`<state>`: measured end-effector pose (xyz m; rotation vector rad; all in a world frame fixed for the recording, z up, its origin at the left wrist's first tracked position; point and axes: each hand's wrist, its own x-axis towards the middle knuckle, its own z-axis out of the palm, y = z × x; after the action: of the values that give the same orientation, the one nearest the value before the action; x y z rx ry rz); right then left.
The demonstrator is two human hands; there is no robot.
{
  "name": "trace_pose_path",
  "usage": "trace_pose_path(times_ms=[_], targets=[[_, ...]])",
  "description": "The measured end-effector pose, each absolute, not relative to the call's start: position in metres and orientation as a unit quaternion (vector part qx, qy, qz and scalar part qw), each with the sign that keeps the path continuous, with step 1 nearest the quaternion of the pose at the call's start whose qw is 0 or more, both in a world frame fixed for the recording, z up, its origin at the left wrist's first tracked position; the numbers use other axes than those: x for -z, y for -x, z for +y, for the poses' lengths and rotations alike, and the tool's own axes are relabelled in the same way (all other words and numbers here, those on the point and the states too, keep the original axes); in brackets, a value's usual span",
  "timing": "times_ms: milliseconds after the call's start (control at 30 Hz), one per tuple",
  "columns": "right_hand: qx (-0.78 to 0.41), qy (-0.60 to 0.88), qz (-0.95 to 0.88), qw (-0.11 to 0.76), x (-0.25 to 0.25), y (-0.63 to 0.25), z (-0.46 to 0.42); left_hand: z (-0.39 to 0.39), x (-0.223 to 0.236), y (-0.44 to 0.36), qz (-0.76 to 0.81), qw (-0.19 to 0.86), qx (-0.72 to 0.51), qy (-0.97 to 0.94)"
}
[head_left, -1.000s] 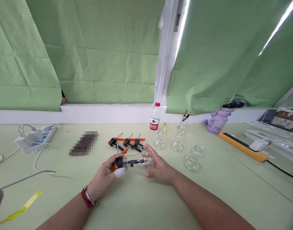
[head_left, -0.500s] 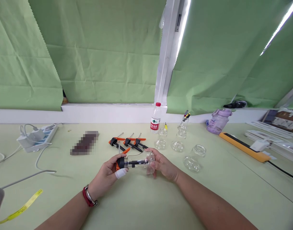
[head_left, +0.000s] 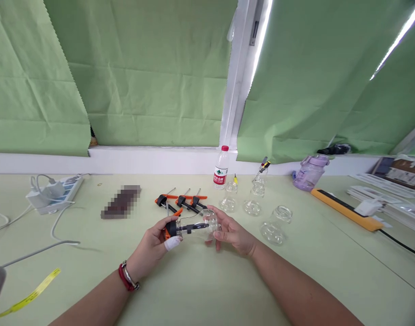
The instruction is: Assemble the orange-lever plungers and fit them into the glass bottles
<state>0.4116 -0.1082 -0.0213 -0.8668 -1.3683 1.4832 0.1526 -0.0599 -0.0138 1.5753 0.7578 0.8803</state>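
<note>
A clear glass bottle [head_left: 210, 221] lies roughly sideways between my hands, slightly above the table. My left hand [head_left: 156, 240], with white tape on its thumb, is closed around the black-and-orange dispenser top [head_left: 171, 229] at the bottle's neck. The top's dark tube [head_left: 197, 227] reaches inside the glass. At the wide base, my right hand [head_left: 232, 235] grips the bottle with curled fingers. Just beyond lie several similar black-and-orange dispenser tops [head_left: 182, 201] with thin metal spouts. Whether the held top is fully seated on the neck I cannot tell.
Several open glass bottles [head_left: 253, 206] stand to the right; one [head_left: 273, 232] is nearest my right forearm. Behind them are a red-capped water bottle [head_left: 221, 170] and screwdrivers [head_left: 261, 170]. A purple jug [head_left: 311, 172], an orange power strip [head_left: 345, 209] and a white power strip [head_left: 59, 194] flank them.
The glass bottle has tilted a little, its base end rising. My right fingers have shifted on the base, while my left hand keeps its hold on the dispenser top.
</note>
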Motion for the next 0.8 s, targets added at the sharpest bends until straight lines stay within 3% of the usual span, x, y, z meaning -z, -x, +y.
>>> trace_pose_path(times_ms=[567,800], targets=[[-0.612,0.424,-0.520,0.419,0.033,-0.411,-0.104,-0.064,0.012,-0.154,0.325,0.562,-0.367,-0.667],[-0.562,0.364,-0.573,0.473,0.016,-0.410,-0.110,-0.062,0.010,-0.155,0.335,0.588,-0.395,-0.621]])
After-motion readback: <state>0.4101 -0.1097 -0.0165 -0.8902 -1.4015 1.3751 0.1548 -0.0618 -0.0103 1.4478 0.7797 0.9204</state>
